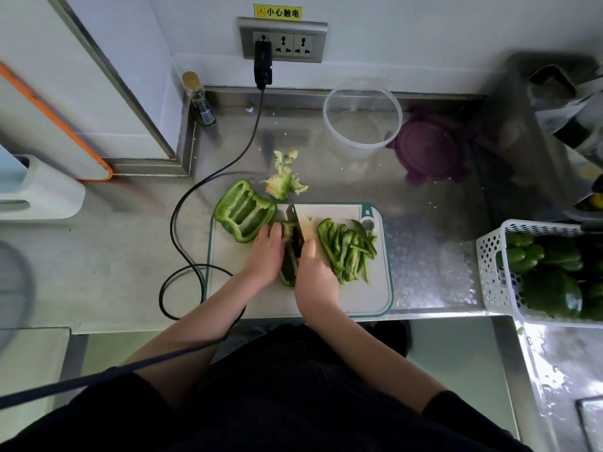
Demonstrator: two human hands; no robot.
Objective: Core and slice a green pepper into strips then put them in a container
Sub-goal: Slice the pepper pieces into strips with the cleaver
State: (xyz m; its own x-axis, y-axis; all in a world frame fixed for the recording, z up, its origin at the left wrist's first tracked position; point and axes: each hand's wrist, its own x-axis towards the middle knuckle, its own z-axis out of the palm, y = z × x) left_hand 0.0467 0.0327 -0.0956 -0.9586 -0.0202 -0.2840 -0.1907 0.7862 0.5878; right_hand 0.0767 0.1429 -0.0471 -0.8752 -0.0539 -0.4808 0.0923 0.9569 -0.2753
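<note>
Gripping the knife [294, 230], right hand [316, 278] cuts pepper [289, 264] under the flat left hand [266, 252]; wall sign [277, 11] reads "小心触电".

A steel counter [130, 256] bears a cutting board [326, 298], container [362, 125] and purple lid [430, 148].

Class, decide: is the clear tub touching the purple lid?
Cannot tell. In the head view the clear tub overlaps the purple lid, so no gap or contact shows.
</note>
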